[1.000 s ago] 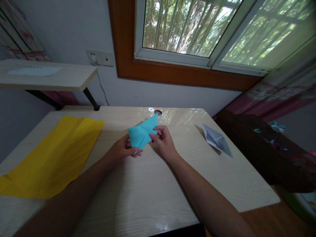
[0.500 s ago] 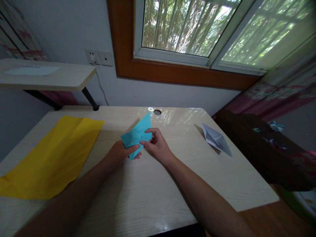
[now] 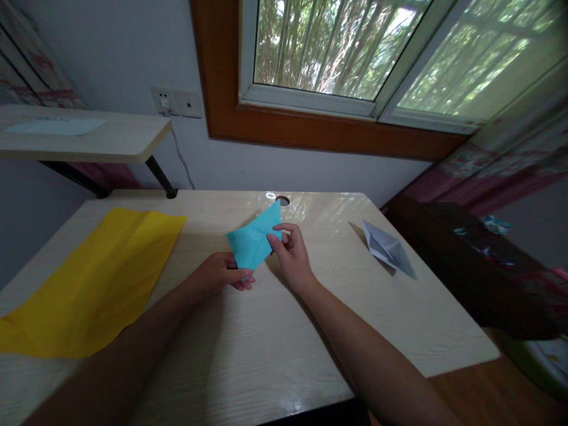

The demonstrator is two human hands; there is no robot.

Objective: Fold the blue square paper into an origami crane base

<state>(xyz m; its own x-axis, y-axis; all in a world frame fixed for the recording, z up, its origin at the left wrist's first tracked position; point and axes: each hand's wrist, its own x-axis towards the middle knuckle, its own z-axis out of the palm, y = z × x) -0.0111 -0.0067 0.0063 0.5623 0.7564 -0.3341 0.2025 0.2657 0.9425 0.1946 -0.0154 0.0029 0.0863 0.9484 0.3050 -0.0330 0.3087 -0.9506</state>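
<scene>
A folded piece of light-blue paper is held up over the middle of the desk, with one pointed corner toward the wall and crease lines across its face. My right hand pinches its right edge between thumb and fingers. At the lower corner, my left hand is closed on the paper, thumb on top and fingertips underneath. The paper's underside and part of its lower corner are hidden.
A large yellow sheet lies on the desk at left. A folded white paper boat rests at right. A raised shelf stands at the back left, below wall sockets. Near the wall is a cable hole.
The blue paper has shifted right and slightly up in my right hand. Its lower point now lies at my left fingertips, and my left thumb covers less of it.
</scene>
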